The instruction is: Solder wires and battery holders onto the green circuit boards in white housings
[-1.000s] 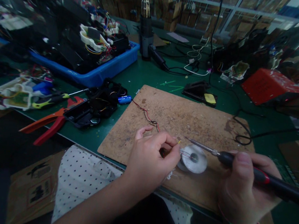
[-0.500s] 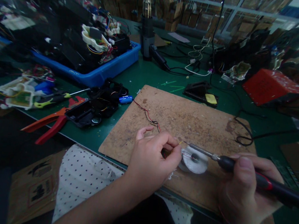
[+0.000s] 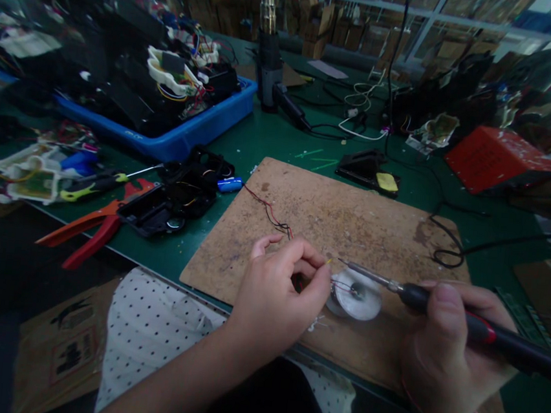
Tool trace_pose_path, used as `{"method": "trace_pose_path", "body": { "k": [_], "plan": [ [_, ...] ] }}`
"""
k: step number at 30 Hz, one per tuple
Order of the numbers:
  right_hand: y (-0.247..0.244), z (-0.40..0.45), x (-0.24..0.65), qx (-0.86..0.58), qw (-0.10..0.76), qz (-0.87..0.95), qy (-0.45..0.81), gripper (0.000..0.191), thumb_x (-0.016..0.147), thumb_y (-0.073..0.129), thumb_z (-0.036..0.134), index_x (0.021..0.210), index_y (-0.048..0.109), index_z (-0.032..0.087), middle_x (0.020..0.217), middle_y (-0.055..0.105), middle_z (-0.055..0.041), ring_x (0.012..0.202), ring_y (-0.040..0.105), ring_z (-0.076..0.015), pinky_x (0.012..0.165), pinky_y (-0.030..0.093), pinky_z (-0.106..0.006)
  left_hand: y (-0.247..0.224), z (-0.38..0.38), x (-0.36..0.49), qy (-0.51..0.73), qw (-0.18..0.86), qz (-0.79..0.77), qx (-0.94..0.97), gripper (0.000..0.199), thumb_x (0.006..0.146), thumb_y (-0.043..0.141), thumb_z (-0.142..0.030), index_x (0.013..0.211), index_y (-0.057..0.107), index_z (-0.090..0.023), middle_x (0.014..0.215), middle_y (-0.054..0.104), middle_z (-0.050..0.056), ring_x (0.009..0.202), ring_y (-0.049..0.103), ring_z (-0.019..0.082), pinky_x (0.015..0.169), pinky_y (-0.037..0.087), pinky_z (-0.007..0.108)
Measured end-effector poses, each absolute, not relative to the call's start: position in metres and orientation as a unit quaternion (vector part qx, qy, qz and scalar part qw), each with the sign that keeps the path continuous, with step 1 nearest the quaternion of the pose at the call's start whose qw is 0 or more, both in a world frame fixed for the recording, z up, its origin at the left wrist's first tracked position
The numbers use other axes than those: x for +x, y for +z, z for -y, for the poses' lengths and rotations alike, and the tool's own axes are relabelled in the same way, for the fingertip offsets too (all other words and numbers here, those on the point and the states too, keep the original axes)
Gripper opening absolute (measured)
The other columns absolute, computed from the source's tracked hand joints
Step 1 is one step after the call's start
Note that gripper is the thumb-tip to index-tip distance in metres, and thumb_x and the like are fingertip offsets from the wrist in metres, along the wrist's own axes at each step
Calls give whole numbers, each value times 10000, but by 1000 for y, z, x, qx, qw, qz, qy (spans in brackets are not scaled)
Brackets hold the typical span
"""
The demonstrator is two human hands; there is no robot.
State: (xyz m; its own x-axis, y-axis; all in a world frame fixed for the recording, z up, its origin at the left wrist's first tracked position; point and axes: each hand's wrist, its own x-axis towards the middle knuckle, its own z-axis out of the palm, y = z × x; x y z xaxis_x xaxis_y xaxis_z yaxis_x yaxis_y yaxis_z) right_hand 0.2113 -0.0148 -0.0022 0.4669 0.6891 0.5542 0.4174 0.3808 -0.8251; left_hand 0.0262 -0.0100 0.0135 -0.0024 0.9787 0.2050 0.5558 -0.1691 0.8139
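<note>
Hold the yellow wire (image 3: 329, 261) steady over the board (image 3: 352, 220), pinched between thumb and forefinger of the left hand (image 3: 279, 291), with skin well back from any heat. Best to meet it lightly with the tip of the soldering iron (image 3: 415, 296), just beside it and gripped in the right hand (image 3: 457, 347), avoiding the spool (image 3: 368, 304) and the red and black leads (image 3: 278, 224).

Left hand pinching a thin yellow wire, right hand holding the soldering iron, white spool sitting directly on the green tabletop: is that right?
Only the white spool is misplaced: the head view shows it on the brown board. The rest holds: the left hand pinches a thin yellow wire and the right hand holds the soldering iron.
</note>
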Motion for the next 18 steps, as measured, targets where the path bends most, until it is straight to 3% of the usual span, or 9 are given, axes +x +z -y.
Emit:
{"method": "trace_pose_path", "body": {
  "k": [18],
  "plan": [
    [-4,9,213,-538,696,463,104,277,844,759,402,679,674,196,643,631,27,590,556,-122,581,412,-289,16,7,25,412,354,-584,603,107,894,650,-226,796,609,-241,657,758,-78,747,714,189,1081,392,535]
  ]
}}
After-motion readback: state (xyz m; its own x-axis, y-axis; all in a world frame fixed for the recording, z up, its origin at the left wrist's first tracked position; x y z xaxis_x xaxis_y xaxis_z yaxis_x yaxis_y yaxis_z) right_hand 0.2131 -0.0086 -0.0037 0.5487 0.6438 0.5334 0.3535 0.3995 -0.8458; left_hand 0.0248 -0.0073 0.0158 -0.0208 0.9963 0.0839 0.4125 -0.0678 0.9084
